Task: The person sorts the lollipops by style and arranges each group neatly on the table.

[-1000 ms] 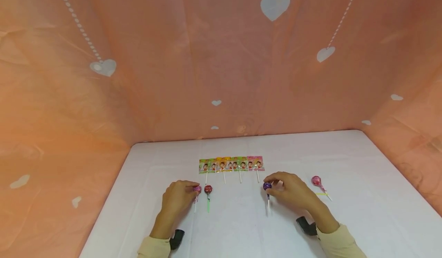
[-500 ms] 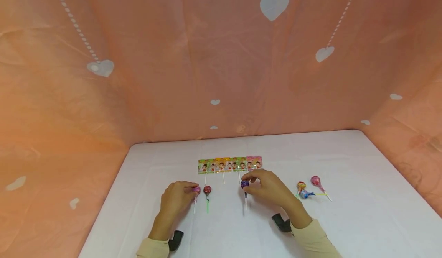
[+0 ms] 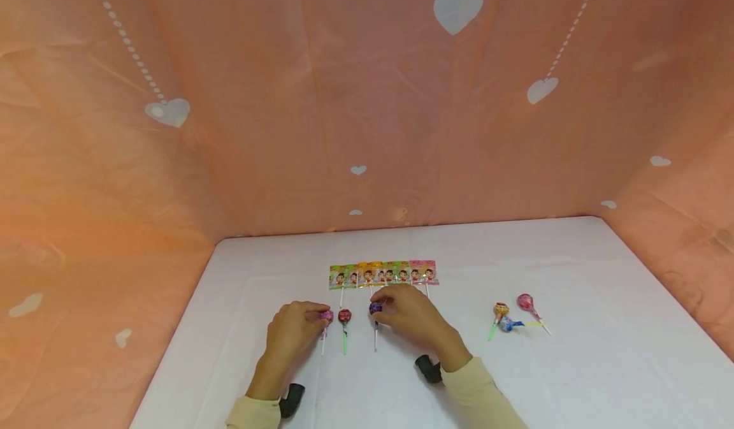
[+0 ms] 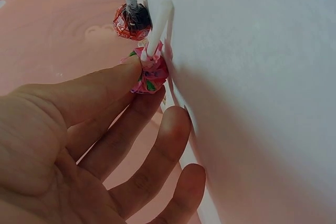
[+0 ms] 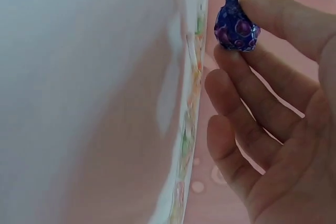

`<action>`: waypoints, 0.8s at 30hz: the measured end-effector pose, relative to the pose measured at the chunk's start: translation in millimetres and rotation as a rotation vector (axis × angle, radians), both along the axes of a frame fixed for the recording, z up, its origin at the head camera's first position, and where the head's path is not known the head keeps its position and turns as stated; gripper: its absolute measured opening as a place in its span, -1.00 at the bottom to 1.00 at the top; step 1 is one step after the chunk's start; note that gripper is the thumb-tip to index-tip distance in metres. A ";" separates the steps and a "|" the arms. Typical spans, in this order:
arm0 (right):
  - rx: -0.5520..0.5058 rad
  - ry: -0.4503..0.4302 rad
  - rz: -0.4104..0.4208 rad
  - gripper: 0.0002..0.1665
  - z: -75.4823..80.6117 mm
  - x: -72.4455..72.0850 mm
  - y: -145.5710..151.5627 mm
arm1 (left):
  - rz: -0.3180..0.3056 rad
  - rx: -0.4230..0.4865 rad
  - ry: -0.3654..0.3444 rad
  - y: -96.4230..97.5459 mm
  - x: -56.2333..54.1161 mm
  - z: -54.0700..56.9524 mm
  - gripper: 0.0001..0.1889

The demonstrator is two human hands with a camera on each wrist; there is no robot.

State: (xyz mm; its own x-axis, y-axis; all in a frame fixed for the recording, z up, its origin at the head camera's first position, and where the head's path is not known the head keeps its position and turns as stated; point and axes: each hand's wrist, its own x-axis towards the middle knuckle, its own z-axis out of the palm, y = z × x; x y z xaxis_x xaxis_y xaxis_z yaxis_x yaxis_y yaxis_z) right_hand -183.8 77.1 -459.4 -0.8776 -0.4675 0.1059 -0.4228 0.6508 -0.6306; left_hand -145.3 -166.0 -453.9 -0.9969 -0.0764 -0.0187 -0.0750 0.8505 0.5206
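My left hand pinches the head of a pink-wrapped lollipop between thumb and finger, its white stick toward me on the white table. Just right of it lies a red-wrapped lollipop with a green stick. My right hand holds a purple-wrapped lollipop by its head, a short way right of the red one, stick pointing toward me. Behind both hands runs a row of flat-packed lollipops in green, orange and pink wrappers, some of their sticks hidden by the right hand.
At the right of the white table lie a yellow-and-red lollipop, a blue lollipop and a pink lollipop, close together. An orange cloth with white hearts hangs behind and at the sides.
My right hand has carried the purple lollipop leftward toward the red one, uncovering the yellow-and-red and blue lollipops at the right. The left hand stays where it was.
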 end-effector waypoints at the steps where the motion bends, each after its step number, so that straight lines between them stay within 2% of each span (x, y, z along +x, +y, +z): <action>1: 0.006 0.000 0.005 -0.73 -0.8 -1.2 -2.6 | 0.000 -0.001 -0.001 0.0 0.0 0.0 -0.78; 11: 0.059 -0.009 0.067 -0.73 -4.7 -7.9 -18.0 | -0.001 -0.003 0.013 0.8 -0.6 -0.7 -0.78; 18: 0.084 0.009 0.050 -0.72 -6.2 -7.8 -22.0 | 0.007 -0.010 0.018 1.1 -1.4 -1.6 -0.78; 24: 0.087 -0.017 0.027 -0.71 -6.1 -5.4 -22.1 | 0.012 -0.008 0.005 0.8 -0.7 0.1 -0.78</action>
State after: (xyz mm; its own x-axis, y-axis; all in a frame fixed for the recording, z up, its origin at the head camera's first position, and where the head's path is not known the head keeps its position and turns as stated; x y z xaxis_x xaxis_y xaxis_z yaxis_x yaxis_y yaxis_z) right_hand -189.2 55.0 -465.5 -0.8661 -0.4974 0.0492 -0.4303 0.6921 -0.5795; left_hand -146.0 -165.1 -453.8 -0.9960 -0.0882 -0.0134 -0.0825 0.8538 0.5140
